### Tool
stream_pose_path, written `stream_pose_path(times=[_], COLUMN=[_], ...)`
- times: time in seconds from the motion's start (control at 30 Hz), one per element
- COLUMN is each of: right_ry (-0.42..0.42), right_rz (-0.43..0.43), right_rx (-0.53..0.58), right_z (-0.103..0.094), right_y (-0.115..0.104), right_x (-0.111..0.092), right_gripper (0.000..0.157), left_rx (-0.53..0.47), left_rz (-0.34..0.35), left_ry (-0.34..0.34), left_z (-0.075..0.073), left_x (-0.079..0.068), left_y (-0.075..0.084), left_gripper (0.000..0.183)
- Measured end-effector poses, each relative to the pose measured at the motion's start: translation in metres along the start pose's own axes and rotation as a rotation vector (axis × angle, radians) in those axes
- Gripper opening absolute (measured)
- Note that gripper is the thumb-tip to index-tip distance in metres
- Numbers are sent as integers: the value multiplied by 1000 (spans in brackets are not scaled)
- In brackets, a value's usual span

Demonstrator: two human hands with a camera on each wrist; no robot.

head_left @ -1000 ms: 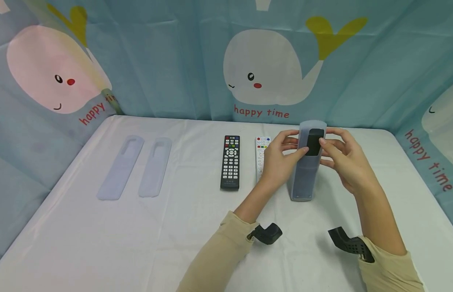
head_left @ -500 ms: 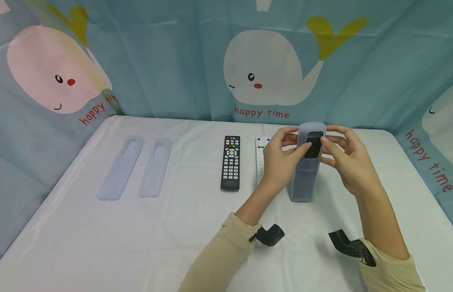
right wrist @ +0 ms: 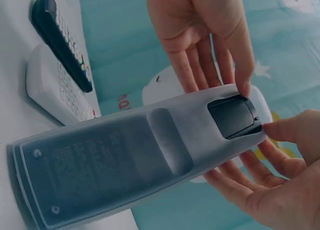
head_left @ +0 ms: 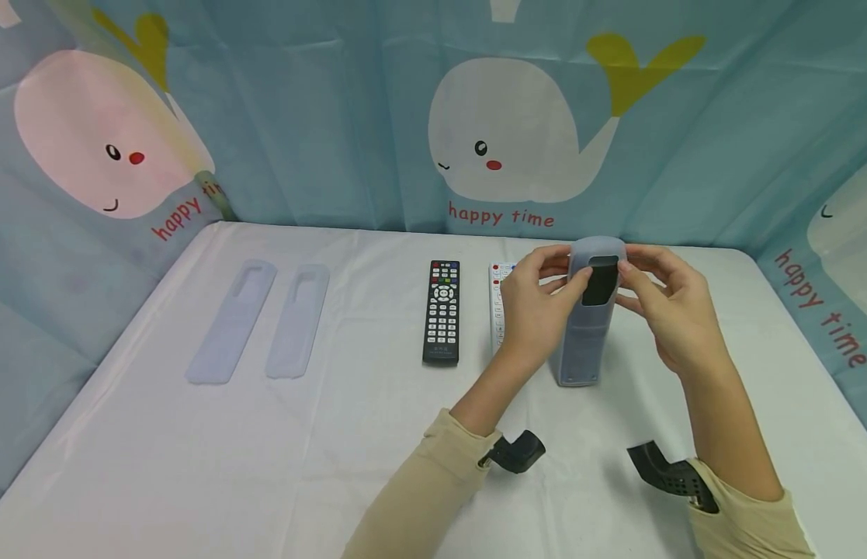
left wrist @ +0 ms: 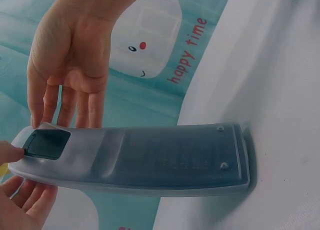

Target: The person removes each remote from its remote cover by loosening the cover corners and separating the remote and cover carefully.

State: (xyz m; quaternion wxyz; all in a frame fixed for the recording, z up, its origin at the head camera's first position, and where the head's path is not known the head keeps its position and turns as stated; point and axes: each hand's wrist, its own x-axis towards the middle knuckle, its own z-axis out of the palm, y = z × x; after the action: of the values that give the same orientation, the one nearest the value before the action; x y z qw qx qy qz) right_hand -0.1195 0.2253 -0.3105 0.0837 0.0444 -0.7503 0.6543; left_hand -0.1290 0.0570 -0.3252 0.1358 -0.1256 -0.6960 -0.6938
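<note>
A dark remote control (right wrist: 232,116) sits inside a translucent silicone sleeve (head_left: 585,349), its black end showing through the sleeve's opening. The sleeved remote stands tilted, lower end on the table and back toward me. From its left side my left hand (head_left: 538,310) holds the upper end, thumb at the opening's edge and fingers behind. My right hand (head_left: 674,310) grips the same end from the right, its thumb on the opposite edge of the opening. Both wrist views show the thumbs at the opening's rim and the fingers along the sleeve's sides.
A black remote (head_left: 442,314) lies left of my hands on the white tablecloth (head_left: 363,466). Beside it a white remote (head_left: 497,307) is partly hidden by my left hand. Farther left lie two more translucent sleeves, a longer one (head_left: 227,334) and a shorter one (head_left: 293,334).
The sleeve's upper end has come down slightly over the remote, and its opening has shifted a little lower. Both thumbs have moved up toward the opening's upper edge.
</note>
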Motion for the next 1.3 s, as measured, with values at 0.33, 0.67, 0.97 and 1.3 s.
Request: stream_pose_path(times=[0.33, 0.67, 0.97, 1.3], right_ry=[73, 109, 114, 101], right_rz=[-33, -11, 16, 12], right_rx=[-154, -169, 29, 115], right_z=[1, 1, -2, -6], right_y=[-2, -5, -4, -2], right_x=[-1, -1, 1, 2], right_gripper=[17, 13, 12, 16], left_rx=[44, 44, 17, -11], left_rz=[62, 85, 79, 33], left_ry=[-4, -1, -5, -36], left_z=[1, 0, -1, -5], left_x=[-2, -2, 2, 5], left_y=[-1, -3, -3, -7], left_gripper=[24, 21, 18, 17])
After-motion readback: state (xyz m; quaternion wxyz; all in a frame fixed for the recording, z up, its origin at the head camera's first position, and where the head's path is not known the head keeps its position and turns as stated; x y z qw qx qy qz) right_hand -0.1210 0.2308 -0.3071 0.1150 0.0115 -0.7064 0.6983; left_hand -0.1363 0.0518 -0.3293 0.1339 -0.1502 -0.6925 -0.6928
